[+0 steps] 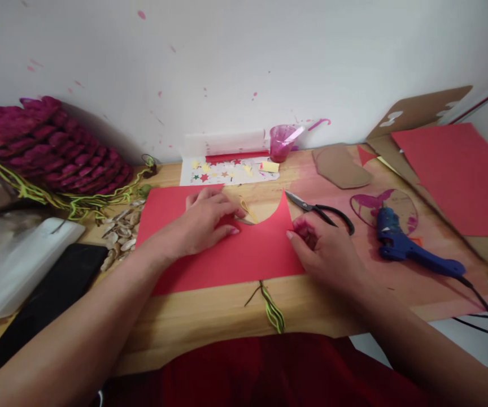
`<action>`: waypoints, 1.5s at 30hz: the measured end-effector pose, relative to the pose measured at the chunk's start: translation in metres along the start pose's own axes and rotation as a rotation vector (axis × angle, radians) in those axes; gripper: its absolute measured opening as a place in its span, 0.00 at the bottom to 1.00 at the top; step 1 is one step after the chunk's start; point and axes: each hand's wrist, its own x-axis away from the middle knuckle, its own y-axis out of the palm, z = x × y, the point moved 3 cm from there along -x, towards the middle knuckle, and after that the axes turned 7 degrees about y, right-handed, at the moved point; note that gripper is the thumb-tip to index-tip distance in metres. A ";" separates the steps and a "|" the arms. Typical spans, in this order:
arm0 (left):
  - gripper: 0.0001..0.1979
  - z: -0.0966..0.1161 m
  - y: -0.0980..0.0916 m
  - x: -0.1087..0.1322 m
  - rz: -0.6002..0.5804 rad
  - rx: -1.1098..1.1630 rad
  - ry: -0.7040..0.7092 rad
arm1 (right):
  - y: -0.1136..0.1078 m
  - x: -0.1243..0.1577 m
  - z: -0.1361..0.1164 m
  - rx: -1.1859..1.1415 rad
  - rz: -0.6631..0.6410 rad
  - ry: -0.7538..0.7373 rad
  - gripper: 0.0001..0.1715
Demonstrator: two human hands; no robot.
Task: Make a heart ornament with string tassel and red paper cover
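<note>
A sheet of red paper (227,254) lies in front of me on the wooden table, with a curved piece cut out of its far edge. My left hand (205,220) rests on its left part, fingers spread and holding nothing. At the right edge, my right hand (318,243) grips the paper, thumb on top and fingers curled. Just beyond the right hand lie black-handled scissors (318,209). A loop of yellow string (248,210) shows through the cut-out, and a bundle of green and dark strings (273,311) sticks out from under the near edge.
On the right are a blue glue gun (413,254) with its cord, cardboard pieces (341,165) and another red sheet (460,175). A stained cup (282,144) and star stickers (222,172) sit near the wall. Leftward are shells (122,232), a black phone (49,299) and a magenta layered object (53,150).
</note>
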 end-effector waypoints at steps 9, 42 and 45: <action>0.11 -0.010 -0.005 -0.009 -0.089 0.048 0.037 | 0.002 0.005 -0.002 -0.083 -0.070 0.041 0.05; 0.06 -0.008 -0.006 -0.031 -0.159 -0.012 0.007 | -0.004 -0.007 0.001 0.125 -0.058 0.182 0.13; 0.06 -0.008 -0.007 -0.031 -0.163 -0.021 0.014 | -0.003 -0.007 0.001 0.145 -0.046 0.173 0.13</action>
